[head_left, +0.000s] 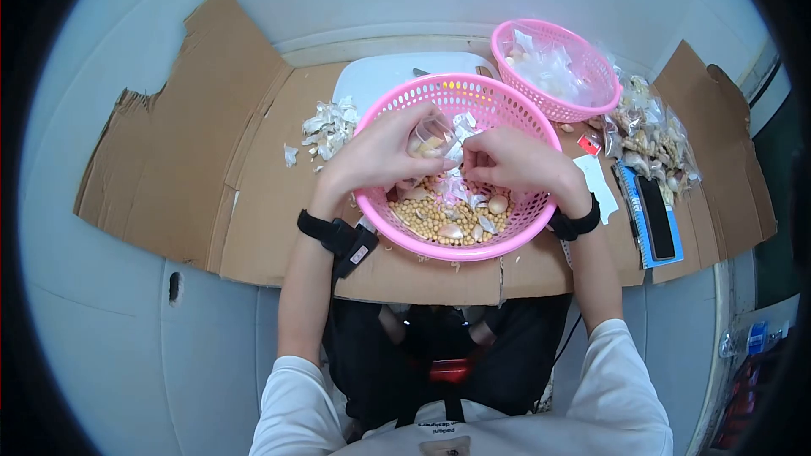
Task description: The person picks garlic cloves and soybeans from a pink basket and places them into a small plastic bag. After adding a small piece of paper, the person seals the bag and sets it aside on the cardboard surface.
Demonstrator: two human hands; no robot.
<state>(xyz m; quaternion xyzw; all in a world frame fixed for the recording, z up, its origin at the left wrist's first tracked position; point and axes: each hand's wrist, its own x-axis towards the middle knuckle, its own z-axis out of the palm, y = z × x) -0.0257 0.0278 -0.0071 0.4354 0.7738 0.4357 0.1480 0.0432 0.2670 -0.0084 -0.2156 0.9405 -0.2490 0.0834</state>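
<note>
A large pink basket point(384, 218) stands in front of me, with soybeans point(432, 218), a few garlic bulbs or cloves point(498, 203) and papery white skins in it. Over its left side, my left hand point(390, 145) is wrapped round a small clear plastic cup point(432, 137), tilted, with pale pieces inside. My right hand point(515, 159) is above the basket's right side, close to the cup, its fingers bent in a pinch. What those fingertips hold, if anything, is hidden. White scraps point(463, 127) lie in the basket between the hands.
Garlic skins point(329, 128) are heaped left of the basket. Behind it are a white board point(372, 76) and a second pink basket point(549, 108) with clear bags. Filled bags point(663, 139), a phone point(655, 218) and a blue notebook point(667, 263) lie right, on cardboard point(270, 236).
</note>
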